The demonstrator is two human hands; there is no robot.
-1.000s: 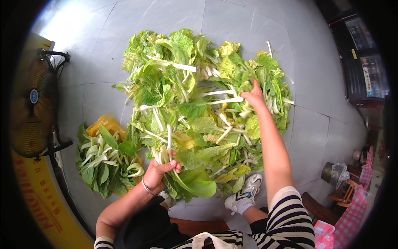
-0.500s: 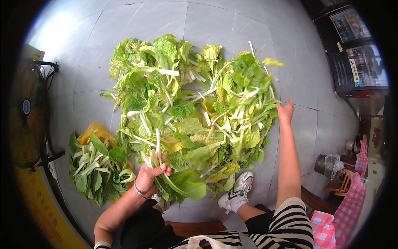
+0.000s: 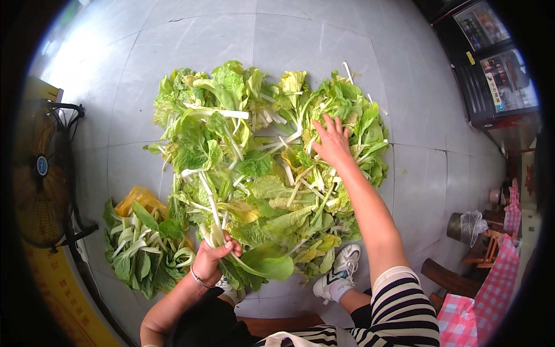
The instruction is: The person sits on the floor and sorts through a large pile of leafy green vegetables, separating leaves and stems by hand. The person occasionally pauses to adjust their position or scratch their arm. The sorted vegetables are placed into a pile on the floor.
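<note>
A wide heap of loose leafy greens [image 3: 266,191], some yellowed and with white stalks, covers the grey floor in front of me. My left hand [image 3: 213,257] is closed around the stalks of a small bunch of greens [image 3: 272,267] at the heap's near edge, its green leaves pointing right. My right hand [image 3: 333,140] lies palm down on the upper right of the heap, fingers spread on the leaves and holding nothing that shows. To the left, a separate pile of greens [image 3: 144,246] with pale stalks rests on a yellow plastic bag [image 3: 140,200].
A black floor fan [image 3: 43,173] stands at the left beside a yellow box or panel [image 3: 58,289]. My white shoes [image 3: 341,272] are close to the heap. At right are a dark glass-door cabinet [image 3: 491,63], a bin [image 3: 461,227] and pink checked cloths [image 3: 491,283].
My right hand has moved left from the heap's right edge onto its upper right part. Leaves there have shifted, and a yellow leaf at the far right edge is gone. The left hand keeps its hold.
</note>
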